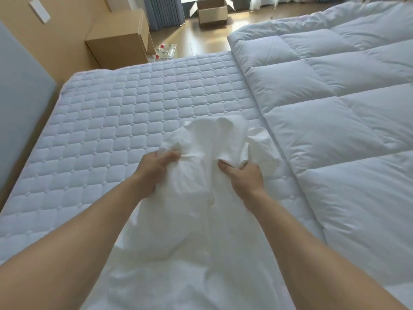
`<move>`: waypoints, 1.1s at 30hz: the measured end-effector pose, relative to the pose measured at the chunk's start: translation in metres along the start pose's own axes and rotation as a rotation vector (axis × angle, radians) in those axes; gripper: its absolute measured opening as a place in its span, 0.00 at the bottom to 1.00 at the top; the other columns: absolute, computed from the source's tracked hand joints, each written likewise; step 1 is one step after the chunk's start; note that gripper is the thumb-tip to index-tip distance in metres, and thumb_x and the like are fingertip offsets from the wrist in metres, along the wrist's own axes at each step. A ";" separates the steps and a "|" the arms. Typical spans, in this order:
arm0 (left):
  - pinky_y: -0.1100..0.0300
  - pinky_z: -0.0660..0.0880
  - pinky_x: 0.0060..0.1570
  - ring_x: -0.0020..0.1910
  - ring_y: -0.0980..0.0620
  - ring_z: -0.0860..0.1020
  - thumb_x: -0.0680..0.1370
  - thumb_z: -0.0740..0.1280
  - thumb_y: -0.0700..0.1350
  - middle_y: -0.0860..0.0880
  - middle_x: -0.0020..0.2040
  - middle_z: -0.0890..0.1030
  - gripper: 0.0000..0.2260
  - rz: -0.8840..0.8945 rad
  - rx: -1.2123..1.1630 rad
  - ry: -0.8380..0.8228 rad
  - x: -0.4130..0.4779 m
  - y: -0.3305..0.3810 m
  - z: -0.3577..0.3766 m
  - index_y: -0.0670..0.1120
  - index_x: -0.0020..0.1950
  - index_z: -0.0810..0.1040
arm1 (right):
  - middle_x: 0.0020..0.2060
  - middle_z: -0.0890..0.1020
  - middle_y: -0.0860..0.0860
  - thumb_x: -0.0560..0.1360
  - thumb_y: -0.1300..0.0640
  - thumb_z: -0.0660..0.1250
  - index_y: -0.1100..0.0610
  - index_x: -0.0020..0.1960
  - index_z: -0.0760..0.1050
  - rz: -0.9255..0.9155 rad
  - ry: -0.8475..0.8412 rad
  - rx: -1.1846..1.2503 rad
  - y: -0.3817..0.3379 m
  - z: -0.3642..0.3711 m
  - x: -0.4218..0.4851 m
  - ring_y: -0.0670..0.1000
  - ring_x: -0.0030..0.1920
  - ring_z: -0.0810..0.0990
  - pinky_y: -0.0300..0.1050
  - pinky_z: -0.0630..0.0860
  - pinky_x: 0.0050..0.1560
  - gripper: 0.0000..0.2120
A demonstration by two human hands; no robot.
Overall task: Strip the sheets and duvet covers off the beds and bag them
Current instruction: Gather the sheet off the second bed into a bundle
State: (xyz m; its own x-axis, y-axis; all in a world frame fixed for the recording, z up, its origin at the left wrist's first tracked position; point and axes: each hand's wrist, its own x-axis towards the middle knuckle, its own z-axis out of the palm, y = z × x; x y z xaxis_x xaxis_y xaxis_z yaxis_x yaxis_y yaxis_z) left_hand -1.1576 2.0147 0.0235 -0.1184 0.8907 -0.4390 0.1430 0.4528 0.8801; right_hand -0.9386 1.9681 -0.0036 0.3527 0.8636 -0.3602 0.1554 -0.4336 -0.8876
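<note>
The sheet [201, 175] is plain white cloth, matt and pretty crumpled. Mattress [134, 104] top is quilted fabric, stitched into little padded squares, also matt. Duvet [335, 97] looks like smooth, puffy cloth with a faint sheen. Floor [201, 41] is wood and kinda glossy, catching the light. Boxes [118, 41] are brown cardboard with a dull finish. Curtain [163, 12] is pleated cloth. Bottles [166, 51] look like clear plastic.

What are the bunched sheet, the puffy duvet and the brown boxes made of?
Sheet: thin woven cloth, probably cotton, matte, creasing finely. Duvet: soft fabric shell over lofty filling, stitched into puffed squares. Boxes: plain brown cardboard, flat matte panels.
</note>
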 end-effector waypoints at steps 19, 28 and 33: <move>0.49 0.70 0.39 0.40 0.40 0.78 0.76 0.65 0.61 0.38 0.36 0.81 0.24 -0.110 0.465 0.239 -0.310 -0.157 -0.168 0.43 0.30 0.75 | 0.42 0.85 0.53 0.72 0.30 0.67 0.57 0.44 0.82 0.172 0.108 -0.355 0.083 -0.061 -0.323 0.54 0.42 0.81 0.53 0.76 0.44 0.28; 0.43 0.64 0.66 0.67 0.35 0.69 0.78 0.60 0.48 0.36 0.68 0.72 0.19 0.368 0.738 0.423 -0.322 -0.166 -0.140 0.38 0.63 0.76 | 0.68 0.70 0.58 0.69 0.51 0.73 0.52 0.76 0.57 -0.280 0.341 -0.603 0.094 -0.028 -0.349 0.61 0.66 0.70 0.62 0.70 0.62 0.41; 0.42 0.50 0.75 0.81 0.44 0.47 0.80 0.47 0.57 0.47 0.82 0.54 0.27 0.694 0.918 0.172 -0.304 -0.113 -0.085 0.53 0.79 0.63 | 0.80 0.56 0.51 0.73 0.44 0.59 0.45 0.80 0.57 -0.837 0.108 -0.738 0.055 -0.011 -0.329 0.56 0.80 0.51 0.71 0.56 0.71 0.35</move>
State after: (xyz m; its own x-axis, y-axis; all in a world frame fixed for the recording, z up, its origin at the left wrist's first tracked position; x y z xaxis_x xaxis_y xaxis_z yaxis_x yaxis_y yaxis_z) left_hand -1.2214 1.6889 0.0730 0.1425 0.9736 0.1781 0.8792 -0.2071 0.4290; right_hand -1.0357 1.6577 0.0694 -0.0467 0.9431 0.3291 0.8775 0.1961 -0.4377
